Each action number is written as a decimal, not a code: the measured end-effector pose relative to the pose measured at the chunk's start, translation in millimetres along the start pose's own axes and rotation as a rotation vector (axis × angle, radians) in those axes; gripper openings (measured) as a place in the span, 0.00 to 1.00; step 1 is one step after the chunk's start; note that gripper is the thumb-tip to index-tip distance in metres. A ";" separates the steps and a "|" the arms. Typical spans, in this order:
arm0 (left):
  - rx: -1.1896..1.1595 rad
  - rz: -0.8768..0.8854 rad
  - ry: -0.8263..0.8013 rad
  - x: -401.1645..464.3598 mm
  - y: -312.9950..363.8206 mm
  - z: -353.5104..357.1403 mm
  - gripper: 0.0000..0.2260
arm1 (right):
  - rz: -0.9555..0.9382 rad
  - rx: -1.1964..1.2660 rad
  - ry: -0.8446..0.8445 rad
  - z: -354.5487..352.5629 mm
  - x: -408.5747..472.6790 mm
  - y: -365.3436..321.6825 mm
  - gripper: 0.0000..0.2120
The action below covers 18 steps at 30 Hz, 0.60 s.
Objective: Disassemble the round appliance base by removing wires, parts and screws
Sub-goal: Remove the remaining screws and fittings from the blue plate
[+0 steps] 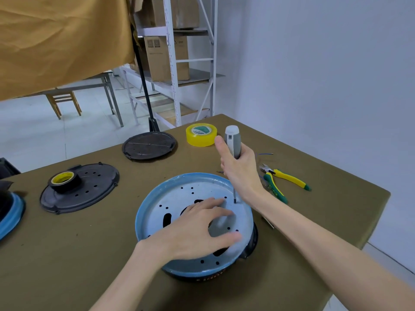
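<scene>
The round appliance base (177, 194) lies on the olive table, its pale blue plate full of holes and slots facing up over a black underside. My left hand (197, 227) rests flat on the plate with spread fingers. My right hand (238, 169) grips a grey and white screwdriver (233, 140) held upright. The screwdriver's tip touches the plate near its right rim.
Yellow-green pliers (285, 178) and bits of wire lie right of the base. A yellow tape roll (201, 134) stands behind it. Black round covers (149, 145) (94, 189) lie at the back left, one bearing a small tape roll (64, 179). Another blue part (11, 212) is at the left edge.
</scene>
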<state>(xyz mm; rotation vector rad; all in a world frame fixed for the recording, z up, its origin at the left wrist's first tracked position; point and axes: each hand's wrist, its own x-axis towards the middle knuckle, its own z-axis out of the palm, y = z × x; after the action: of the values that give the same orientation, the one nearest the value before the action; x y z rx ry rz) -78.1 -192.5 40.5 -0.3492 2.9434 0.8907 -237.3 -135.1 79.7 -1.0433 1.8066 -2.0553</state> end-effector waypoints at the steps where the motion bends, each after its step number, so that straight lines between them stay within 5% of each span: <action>1: -0.015 -0.013 -0.033 -4.0 4.6 0.0 0.37 | -0.009 -0.013 -0.039 -0.8 -2.1 -0.1 0.22; 4: 0.023 0.015 -0.082 -15.3 18.1 0.0 0.38 | -0.006 0.002 -0.105 -6.2 -0.8 -1.9 0.20; 8: 0.075 0.107 -0.068 -28.1 20.0 -18.1 0.21 | -0.092 -0.149 -0.137 -25.4 9.2 -8.2 0.23; 12: 0.094 -0.021 -0.079 -46.6 -4.2 -47.2 0.18 | -0.228 -0.346 -0.189 -36.5 13.6 -17.4 0.13; 15: 0.136 -0.161 0.068 -57.7 -24.9 -56.6 0.19 | -0.356 -0.511 -0.196 -27.2 12.3 -27.8 0.10; 18: 0.185 -0.300 0.344 -61.9 -45.7 -47.4 0.25 | -0.406 -0.794 -0.193 -14.3 14.6 -36.2 0.21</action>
<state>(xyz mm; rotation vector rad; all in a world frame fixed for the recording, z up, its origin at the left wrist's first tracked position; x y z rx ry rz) -6.4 -243.2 62.0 -0.9894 3.1126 0.5629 -246.5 -124.4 118.8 -1.8534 2.5170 -1.2913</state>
